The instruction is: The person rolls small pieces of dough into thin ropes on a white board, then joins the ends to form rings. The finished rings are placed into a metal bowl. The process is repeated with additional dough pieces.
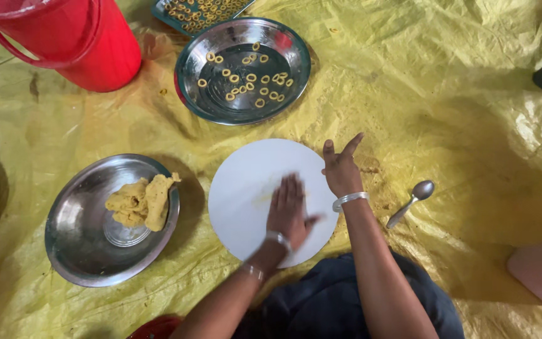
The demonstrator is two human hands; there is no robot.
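A: Left hand [288, 210] flat, fingers together, palm pressed on the round white board [246, 201]. It looks blurred, so I judge I'm rolling a bit of dough under it; a faint yellow smear shows by my fingertips.

B: Right hand?

A: Right hand [341, 171] rests at the board's far-right edge, fingers spread, holding nothing.

B: Which step, then?

A: Rolling a strand, I reckon. Next calls for even pressure, keeping the strand on the board, short of its rim.

B: Supply?

A: Dough lump [140, 202] sits in the steel plate [76, 251] to my left, just beside the board. Finished dough rings [249, 78] lie in the steel dish [186, 75] ahead, near the board's top edge.

B: Room?

A: Yellow sheet [459, 100] open to the right past the spoon [411, 202]. Red bucket [76, 44] well apart, far left.
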